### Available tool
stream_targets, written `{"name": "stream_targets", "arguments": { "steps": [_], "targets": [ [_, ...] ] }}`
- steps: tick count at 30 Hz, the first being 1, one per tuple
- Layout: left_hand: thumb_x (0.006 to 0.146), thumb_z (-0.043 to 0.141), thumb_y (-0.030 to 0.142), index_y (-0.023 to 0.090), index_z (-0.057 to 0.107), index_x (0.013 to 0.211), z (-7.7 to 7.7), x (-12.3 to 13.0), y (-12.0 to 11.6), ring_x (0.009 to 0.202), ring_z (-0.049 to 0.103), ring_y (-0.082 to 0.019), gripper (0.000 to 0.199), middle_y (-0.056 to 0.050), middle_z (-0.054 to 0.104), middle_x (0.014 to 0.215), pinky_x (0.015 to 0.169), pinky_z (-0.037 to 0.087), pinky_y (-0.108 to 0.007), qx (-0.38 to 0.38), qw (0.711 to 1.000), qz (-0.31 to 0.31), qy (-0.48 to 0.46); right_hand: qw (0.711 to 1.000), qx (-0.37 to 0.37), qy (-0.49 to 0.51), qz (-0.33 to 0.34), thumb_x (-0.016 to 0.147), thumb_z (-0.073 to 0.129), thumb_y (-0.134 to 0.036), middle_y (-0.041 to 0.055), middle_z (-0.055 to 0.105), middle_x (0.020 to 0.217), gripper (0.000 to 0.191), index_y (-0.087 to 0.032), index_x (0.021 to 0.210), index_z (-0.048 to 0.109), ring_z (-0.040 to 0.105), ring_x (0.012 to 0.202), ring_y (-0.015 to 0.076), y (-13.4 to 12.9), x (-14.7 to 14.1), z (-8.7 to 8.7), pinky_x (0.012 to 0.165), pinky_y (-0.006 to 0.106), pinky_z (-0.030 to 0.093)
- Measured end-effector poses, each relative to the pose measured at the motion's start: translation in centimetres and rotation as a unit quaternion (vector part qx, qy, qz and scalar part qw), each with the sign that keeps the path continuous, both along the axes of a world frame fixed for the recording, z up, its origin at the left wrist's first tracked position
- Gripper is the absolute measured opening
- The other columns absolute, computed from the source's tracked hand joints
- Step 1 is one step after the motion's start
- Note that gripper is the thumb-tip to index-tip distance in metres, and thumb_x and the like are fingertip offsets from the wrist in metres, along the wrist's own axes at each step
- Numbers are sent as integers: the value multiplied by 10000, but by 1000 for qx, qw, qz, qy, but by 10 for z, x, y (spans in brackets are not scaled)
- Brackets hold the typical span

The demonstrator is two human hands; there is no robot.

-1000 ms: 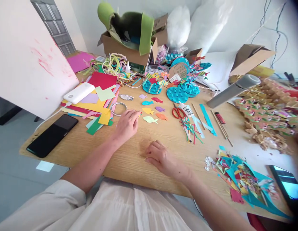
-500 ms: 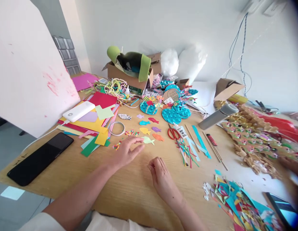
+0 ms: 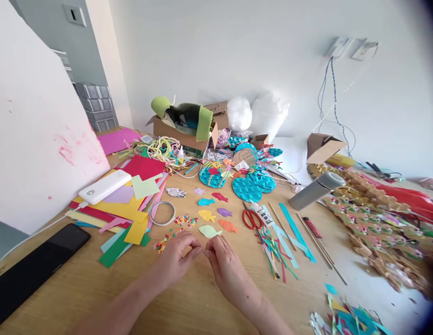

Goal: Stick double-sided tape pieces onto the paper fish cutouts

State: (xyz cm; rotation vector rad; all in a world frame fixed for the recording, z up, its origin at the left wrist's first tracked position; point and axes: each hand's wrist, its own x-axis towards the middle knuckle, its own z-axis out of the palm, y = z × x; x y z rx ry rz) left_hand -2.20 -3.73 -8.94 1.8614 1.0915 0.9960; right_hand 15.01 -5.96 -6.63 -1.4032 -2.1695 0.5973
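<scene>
My left hand [image 3: 179,256] and my right hand [image 3: 224,261] meet at the fingertips just above the table, on the near side of a light green paper fish [image 3: 209,231]. Thumb and fingers are pinched together on both hands; anything between them is too small or hidden to name. Beyond lie more paper fish: orange [image 3: 228,226], yellow [image 3: 206,215], purple [image 3: 224,212], blue [image 3: 206,202], red [image 3: 219,197] and a small lilac one [image 3: 199,191]. Tiny coloured paper bits [image 3: 186,220] are scattered left of the fish, some close to my left hand.
On the left are a roll of tape [image 3: 162,213], coloured paper [image 3: 145,167], a white power bank [image 3: 104,186] and a phone [image 3: 42,270]. Red scissors [image 3: 252,217], a glue tube [image 3: 261,214], paper strips [image 3: 277,251] and a grey bottle [image 3: 316,190] are on the right.
My left hand has drawn back from the light green fish, and its fingertips now meet those of my right hand. The view has tilted up, so the table sits lower.
</scene>
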Motion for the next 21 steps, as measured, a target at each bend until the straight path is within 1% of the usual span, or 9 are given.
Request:
{"name": "stream_targets", "arguments": {
  "steps": [2,5,8,9,11,13,16,19,21],
  "targets": [
    [897,519,333,177,578,718,-1,-3,2,694,554,-141,245,-8,605,710,668,417,-241,-25,999,23,-17,1000,-24,0,8,906,428,-59,45,572,818,187,-209,797,409,538,768,185,8,3,7,663,283,423],
    [886,523,358,172,566,688,-5,-7,5,657,527,-137,276,-3,580,667,641,404,-241,-61,995,57,-48,998,-47,-34,20,892,458,-52,49,595,830,168,-196,808,443,547,786,193,24,6,24,684,297,422],
    [876,528,376,168,572,676,-8,-9,8,654,508,-137,292,-1,557,651,636,395,-243,-81,990,86,-80,998,-20,-62,10,871,544,-77,71,616,927,109,-178,873,505,550,891,221,38,1,45,754,330,426],
    [869,536,382,167,574,670,-8,-9,8,647,497,-136,295,1,547,642,628,388,-242,-85,988,92,-91,998,-9,-57,14,859,581,-91,72,617,966,114,-177,909,524,548,929,224,42,-3,51,778,332,426],
    [851,556,405,164,567,644,-7,-8,9,625,470,-133,318,3,523,617,602,372,-241,-96,984,93,-119,998,-1,-47,44,842,627,-111,63,618,998,150,-180,951,550,549,955,214,46,-13,58,794,315,428],
    [832,578,440,162,550,615,-6,-7,10,615,449,-133,354,2,502,602,591,372,-243,-119,977,86,-153,995,-6,-56,78,851,614,-107,55,624,967,115,-179,928,567,557,928,200,49,-22,59,774,295,428],
    [812,612,465,158,548,611,-5,-9,11,633,449,-136,373,-2,495,615,608,387,-247,-161,964,88,-193,991,-13,-79,112,868,554,-68,44,635,904,108,-175,873,570,563,868,177,51,-28,52,739,273,418],
    [804,635,461,158,567,624,-7,-11,11,656,475,-142,359,-7,513,629,633,397,-250,-183,957,97,-204,988,1,-87,126,868,533,-57,35,636,887,125,-178,856,561,556,843,161,53,-26,44,728,258,401],
    [808,630,467,159,584,630,-8,-12,10,671,496,-149,359,-16,534,641,652,407,-255,-188,957,95,-198,987,16,-100,128,862,530,-62,36,631,884,120,-179,854,554,548,837,161,54,-24,41,718,258,390]
  ]
}}
